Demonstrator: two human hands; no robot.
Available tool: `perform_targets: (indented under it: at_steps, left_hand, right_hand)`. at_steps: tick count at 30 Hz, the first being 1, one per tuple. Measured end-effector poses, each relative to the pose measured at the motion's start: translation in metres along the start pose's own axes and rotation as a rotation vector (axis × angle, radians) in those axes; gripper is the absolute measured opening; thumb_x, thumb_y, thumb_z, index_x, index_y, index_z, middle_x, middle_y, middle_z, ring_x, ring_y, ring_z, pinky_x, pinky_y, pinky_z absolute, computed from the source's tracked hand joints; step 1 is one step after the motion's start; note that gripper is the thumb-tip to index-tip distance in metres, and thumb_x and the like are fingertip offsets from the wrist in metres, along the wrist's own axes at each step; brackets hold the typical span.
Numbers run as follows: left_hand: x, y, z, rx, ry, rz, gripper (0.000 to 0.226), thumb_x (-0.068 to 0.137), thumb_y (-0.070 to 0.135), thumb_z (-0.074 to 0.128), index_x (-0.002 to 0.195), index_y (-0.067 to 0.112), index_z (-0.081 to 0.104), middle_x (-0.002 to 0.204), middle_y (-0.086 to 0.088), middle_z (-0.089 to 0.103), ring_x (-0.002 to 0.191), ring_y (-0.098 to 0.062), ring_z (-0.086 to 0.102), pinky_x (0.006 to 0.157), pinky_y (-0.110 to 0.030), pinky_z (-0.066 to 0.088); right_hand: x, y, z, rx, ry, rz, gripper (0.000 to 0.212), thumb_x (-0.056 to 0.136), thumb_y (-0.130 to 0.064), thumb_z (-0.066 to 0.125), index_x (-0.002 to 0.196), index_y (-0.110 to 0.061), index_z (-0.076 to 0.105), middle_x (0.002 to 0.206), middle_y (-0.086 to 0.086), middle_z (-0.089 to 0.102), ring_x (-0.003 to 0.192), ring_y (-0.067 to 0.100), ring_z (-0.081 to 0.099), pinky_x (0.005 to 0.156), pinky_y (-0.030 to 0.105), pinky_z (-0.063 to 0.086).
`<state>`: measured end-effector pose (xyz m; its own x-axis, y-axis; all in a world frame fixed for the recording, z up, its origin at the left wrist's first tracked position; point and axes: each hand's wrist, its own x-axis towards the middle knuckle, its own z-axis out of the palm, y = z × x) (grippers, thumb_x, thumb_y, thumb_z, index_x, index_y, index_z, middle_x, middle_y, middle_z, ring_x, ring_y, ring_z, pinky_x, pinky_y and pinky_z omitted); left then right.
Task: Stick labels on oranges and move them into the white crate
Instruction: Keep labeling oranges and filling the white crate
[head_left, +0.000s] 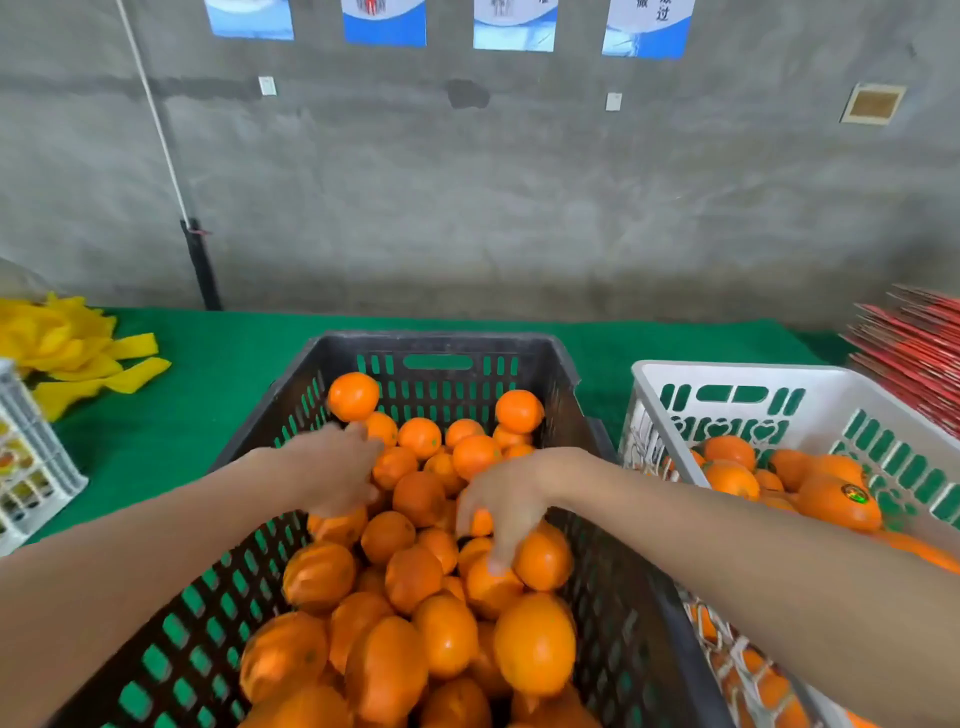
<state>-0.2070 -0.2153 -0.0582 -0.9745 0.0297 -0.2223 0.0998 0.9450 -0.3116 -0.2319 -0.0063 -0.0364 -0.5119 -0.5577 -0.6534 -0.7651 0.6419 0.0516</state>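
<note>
Left hand (337, 467): reaching deep into the dark slatted plastic crate (441, 345) and blurring; whether it's gripping anything, I cannot tell.
Round orange fruits (415, 577): piling up under both hands, unlabelled.
Right hand (506, 506): fingers curling round one orange (480, 522); ought to be lifting it clear and turning smooth skin up for sticking.
White slatted plastic crate (737, 371): waiting just right of that hand, already holding stickered oranges (836, 501).

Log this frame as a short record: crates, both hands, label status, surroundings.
dark crate: centre, heaped with oranges
white crate: right, holds more fruit, one showing a label
left hand: in dark crate, blurred, grip unclear
right hand: in dark crate, fingers curled over an orange
table: green cover, yellow foam sleeves at left
</note>
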Motion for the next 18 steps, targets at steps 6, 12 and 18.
perform_targets:
  at_steps: [6, 12, 18]
  left_hand:
    - [0.058, -0.014, 0.007, 0.005, 0.216, -0.214, 0.067, 0.09, 0.013, 0.06, 0.147, 0.017, 0.025, 0.153, -0.014, 0.022, 0.141, -0.035, 0.023, 0.113, -0.047, 0.03]
    - [0.095, -0.016, 0.034, -0.113, 0.269, -0.283, 0.085, 0.088, 0.004, 0.059, 0.152, 0.02, 0.005, 0.155, -0.016, 0.005, 0.142, -0.04, 0.017, 0.112, -0.048, 0.028]
    - [0.103, -0.005, 0.04, -0.119, 0.388, -0.367, 0.064, 0.093, 0.011, 0.056, 0.146, 0.018, 0.02, 0.152, -0.019, 0.019, 0.138, -0.042, 0.026, 0.109, -0.048, 0.034]
  right_hand:
    - [0.058, 0.036, -0.016, 0.093, 0.446, 0.444, 0.059, 0.093, -0.007, 0.047, 0.145, -0.009, 0.02, 0.152, 0.025, 0.008, 0.139, 0.047, 0.006, 0.111, 0.052, 0.024]
    - [0.095, 0.07, -0.015, 0.13, 0.353, 0.424, 0.077, 0.082, -0.016, 0.064, 0.145, -0.029, 0.022, 0.154, 0.018, -0.007, 0.137, 0.053, -0.006, 0.11, 0.065, 0.01]
    - [0.121, 0.077, -0.004, 0.145, 0.185, 0.473, 0.1, 0.067, -0.063, 0.071, 0.148, -0.033, 0.019, 0.148, 0.014, -0.036, 0.129, 0.058, -0.025, 0.107, 0.067, 0.009]
